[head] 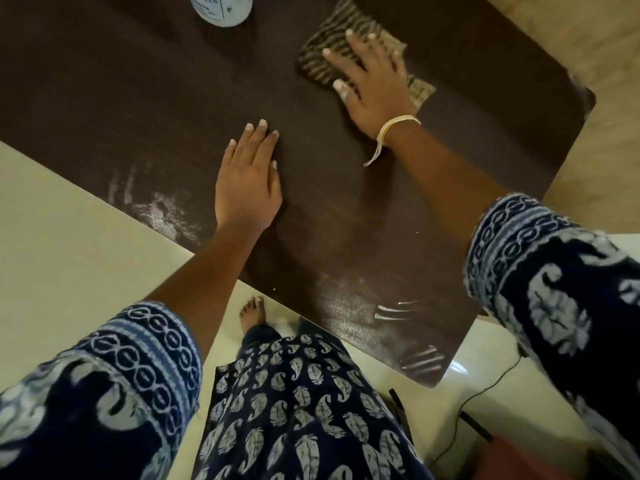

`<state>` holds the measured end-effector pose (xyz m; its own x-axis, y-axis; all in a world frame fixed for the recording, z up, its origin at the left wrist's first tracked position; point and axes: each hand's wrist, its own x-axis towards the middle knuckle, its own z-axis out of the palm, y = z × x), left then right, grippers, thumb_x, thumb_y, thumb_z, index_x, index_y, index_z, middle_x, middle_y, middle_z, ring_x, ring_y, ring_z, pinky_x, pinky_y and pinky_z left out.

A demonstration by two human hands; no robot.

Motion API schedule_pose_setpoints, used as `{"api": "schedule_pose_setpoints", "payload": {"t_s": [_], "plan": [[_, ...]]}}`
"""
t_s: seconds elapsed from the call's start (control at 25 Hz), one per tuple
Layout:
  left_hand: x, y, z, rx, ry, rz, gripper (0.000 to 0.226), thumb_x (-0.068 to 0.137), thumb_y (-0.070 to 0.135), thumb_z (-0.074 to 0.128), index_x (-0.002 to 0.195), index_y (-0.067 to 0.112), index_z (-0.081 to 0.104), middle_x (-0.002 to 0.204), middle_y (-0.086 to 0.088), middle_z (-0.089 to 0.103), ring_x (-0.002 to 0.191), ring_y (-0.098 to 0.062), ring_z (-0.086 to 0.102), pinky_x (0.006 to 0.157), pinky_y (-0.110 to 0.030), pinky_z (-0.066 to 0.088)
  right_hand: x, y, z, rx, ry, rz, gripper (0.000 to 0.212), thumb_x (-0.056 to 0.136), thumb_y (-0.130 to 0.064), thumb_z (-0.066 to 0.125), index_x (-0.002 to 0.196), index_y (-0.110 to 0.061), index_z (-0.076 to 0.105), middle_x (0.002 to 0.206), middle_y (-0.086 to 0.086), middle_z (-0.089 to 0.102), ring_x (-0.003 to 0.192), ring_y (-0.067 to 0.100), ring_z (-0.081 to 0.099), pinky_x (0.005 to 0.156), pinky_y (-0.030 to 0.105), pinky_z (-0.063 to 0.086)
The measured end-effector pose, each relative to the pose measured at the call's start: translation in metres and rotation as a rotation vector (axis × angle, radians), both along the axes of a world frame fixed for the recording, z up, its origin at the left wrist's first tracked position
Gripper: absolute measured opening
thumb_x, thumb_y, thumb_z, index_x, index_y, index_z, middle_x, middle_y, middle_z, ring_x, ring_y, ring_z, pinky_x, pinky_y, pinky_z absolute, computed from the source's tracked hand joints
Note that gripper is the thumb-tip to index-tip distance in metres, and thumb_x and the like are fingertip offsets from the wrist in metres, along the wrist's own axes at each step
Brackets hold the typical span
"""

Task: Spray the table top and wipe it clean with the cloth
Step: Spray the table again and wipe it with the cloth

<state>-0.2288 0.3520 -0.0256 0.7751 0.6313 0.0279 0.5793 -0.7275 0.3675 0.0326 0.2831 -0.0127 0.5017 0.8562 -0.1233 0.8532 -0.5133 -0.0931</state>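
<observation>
A dark brown table top (138, 109) fills the upper part of the head view. My right hand (372, 81) presses flat, fingers spread, on a striped tan cloth (323, 60) lying at the table's far right. My left hand (247, 183) rests flat on the bare wood near the front edge, fingers together, holding nothing. A white spray bottle (221, 8) stands at the far top edge, only its base showing. Whitish smears (159, 209) mark the front edge at left, and streaks (398, 311) mark the near right corner.
Pale floor tiles (69, 258) lie below the table's front edge. My bare foot (252, 315) stands close to that edge. A thin black cable (485, 389) runs across the floor at lower right, near a reddish object (526, 459).
</observation>
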Motion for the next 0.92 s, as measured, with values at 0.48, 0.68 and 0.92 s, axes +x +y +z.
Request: {"api": "schedule_pose_setpoints", "payload": {"t_s": [0.48,0.68,0.92], "plan": [[-0.003,-0.006,0.004,0.039,0.020,-0.105,0.050,0.095,0.017,0.034,0.143,0.008,0.044,0.154,-0.012,0.037,0.146,-0.027,0.028,0.121,-0.042,0.017,-0.164,-0.104,-0.006,0.017,0.038,0.069,0.050,0.101,-0.052,0.026,0.150,-0.045,0.026,0.162,-0.001,0.021,0.149,0.032,0.017,0.116,0.058,0.016],[-0.007,-0.023,0.003,0.060,-0.012,-0.350,0.046,0.099,0.019,0.031,0.139,0.007,0.050,0.149,-0.012,0.045,0.143,-0.027,0.036,0.120,-0.043,0.024,-0.091,-0.226,-0.003,0.022,-0.033,-0.466,0.052,0.098,-0.052,0.029,0.149,-0.045,0.027,0.162,-0.003,0.021,0.149,0.029,0.019,0.116,0.057,0.019],[-0.034,-0.027,0.002,-0.020,-0.027,-0.330,0.045,0.103,0.023,0.031,0.141,0.008,0.048,0.151,-0.012,0.043,0.144,-0.027,0.034,0.120,-0.042,0.024,-0.094,-0.240,0.003,0.041,0.052,-1.035,0.052,0.099,-0.053,0.023,0.151,-0.046,0.021,0.164,-0.003,0.011,0.151,0.028,0.008,0.119,0.056,0.009]]}}
